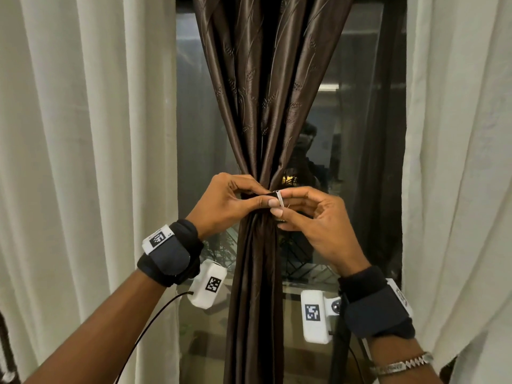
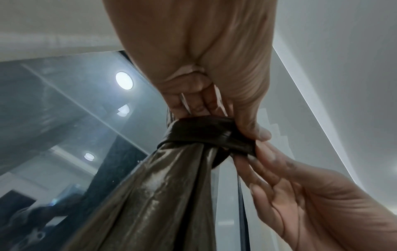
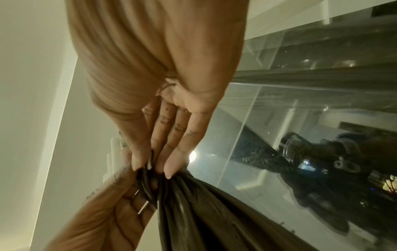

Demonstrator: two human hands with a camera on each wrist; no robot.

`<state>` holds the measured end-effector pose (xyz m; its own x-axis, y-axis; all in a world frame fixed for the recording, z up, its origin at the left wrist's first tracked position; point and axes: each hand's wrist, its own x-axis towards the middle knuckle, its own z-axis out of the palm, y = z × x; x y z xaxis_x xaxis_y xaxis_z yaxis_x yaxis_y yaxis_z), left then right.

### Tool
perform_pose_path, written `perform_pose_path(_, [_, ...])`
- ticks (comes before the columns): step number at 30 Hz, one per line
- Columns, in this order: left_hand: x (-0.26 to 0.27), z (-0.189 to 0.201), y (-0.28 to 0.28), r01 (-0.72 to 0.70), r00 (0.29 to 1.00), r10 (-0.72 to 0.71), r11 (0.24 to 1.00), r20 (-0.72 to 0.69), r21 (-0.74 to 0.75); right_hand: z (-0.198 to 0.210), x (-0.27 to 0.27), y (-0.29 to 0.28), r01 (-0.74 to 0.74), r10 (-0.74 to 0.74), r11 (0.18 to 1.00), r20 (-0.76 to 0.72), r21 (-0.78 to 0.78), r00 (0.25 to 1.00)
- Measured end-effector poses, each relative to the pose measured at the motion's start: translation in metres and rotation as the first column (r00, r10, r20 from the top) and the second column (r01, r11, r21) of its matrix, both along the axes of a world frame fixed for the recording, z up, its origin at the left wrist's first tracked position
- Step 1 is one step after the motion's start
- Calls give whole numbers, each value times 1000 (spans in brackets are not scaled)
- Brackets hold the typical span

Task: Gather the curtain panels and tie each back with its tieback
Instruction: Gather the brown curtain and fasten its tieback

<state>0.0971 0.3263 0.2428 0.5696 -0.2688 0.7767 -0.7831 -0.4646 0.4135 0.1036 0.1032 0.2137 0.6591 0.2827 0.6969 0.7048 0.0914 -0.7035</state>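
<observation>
A dark brown satin curtain panel hangs in front of the window, gathered into a narrow bunch at mid height. A dark brown tieback band is wrapped around that bunch. My left hand pinches the band against the curtain's front from the left. My right hand pinches the band's other end, which carries a small white strip, just to the right. The two ends meet between my fingertips. In the right wrist view my fingertips press on the band above the gathered fabric.
Cream curtains hang on the left and on the right of the brown panel. Behind it is dark window glass with reflections. A window frame post stands on the right.
</observation>
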Motion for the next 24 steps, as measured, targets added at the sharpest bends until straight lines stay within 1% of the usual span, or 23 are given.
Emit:
perform_pose_path(2, [1, 2, 3, 22, 999, -20, 999, -39, 43, -1, 3, -1, -10, 10, 999, -5, 31, 1000])
perform_pose_path(3, [0, 3, 5, 28, 999, -27, 998, -28, 48, -3, 5, -1, -2, 2, 999, -2, 50, 1000])
perform_pose_path(4, [-1, 2, 5, 18, 1000, -18, 999, 17, 30, -5, 7, 0, 18, -17, 997, -5, 74, 1000])
perform_pose_path(5, [-2, 1, 6, -14, 996, 16, 1000, 84, -23, -9, 10, 1, 32, -29, 994, -32, 100, 999])
perform_pose_path(6, [-1, -1, 6, -68, 985, 83, 992, 148, -103, -13, 13, 3, 26, -14, 990, -88, 138, 996])
perform_pose_path(7, [0, -3, 6, -126, 971, 161, 973, 178, -194, -17, 15, 3, -11, 44, 981, -166, 196, 985])
perform_pose_path(8, [2, -6, 7, -181, 960, 231, 945, 160, -274, -20, 17, 4, -60, 120, 968, -241, 242, 963])
perform_pose_path(9, [4, -9, 7, -224, 957, 269, 921, 107, -318, -23, 18, 3, -114, 187, 961, -287, 251, 939])
perform_pose_path(10, [6, -13, 7, -246, 962, 272, 912, 35, -328, -24, 21, 0, -162, 219, 965, -295, 205, 930])
perform_pose_path(11, [8, -17, 6, -237, 970, 240, 916, -30, -325, -24, 22, -5, -179, 209, 975, -273, 130, 939])
perform_pose_path(12, [10, -22, 5, -213, 977, 203, 917, -65, -337, -22, 24, -8, -160, 172, 985, -239, 69, 956])
perform_pose_path(13, [12, -25, 5, -197, 980, 185, 908, -68, -370, -17, 26, -9, -97, 108, 993, -213, 62, 971])
perform_pose_path(14, [12, -26, 4, -193, 980, 191, 885, -49, -423, -11, 29, -8, -8, 30, 994, -205, 108, 978])
perform_pose_path(15, [14, -25, 3, -201, 976, 214, 846, -32, -494, -4, 32, -5, 70, -37, 985, -202, 160, 979])
perform_pose_path(16, [17, -23, 1, -205, 973, 230, 798, -28, -566, 2, 37, 1, 112, -74, 976, -201, 186, 977])
perform_pose_path(17, [21, -20, -2, -200, 973, 230, 757, -33, -622, 7, 42, 9, 114, -75, 977, -209, 182, 975])
perform_pose_path(18, [26, -16, -3, -200, 972, 230, 733, -39, -650, 11, 46, 18, 96, -58, 982, -224, 161, 973])
perform_pose_path(19, [31, -13, -4, -209, 969, 242, 728, -40, -653, 13, 53, 26, 86, -51, 986, -234, 141, 971])
perform_pose_path(21, [39, -10, 1, -240, 958, 285, 734, -33, -635, 17, 66, 37, 127, -95, 982, -223, 136, 970])
perform_pose_path(22, [40, -10, 6, -249, 951, 308, 724, -20, -643, 18, 72, 37, 155, -121, 975, -208, 159, 971])
perform_pose_path(24, [39, -13, 14, -238, 940, 342, 677, 11, -697, 16, 82, 30, 235, -189, 942, -199, 238, 962])
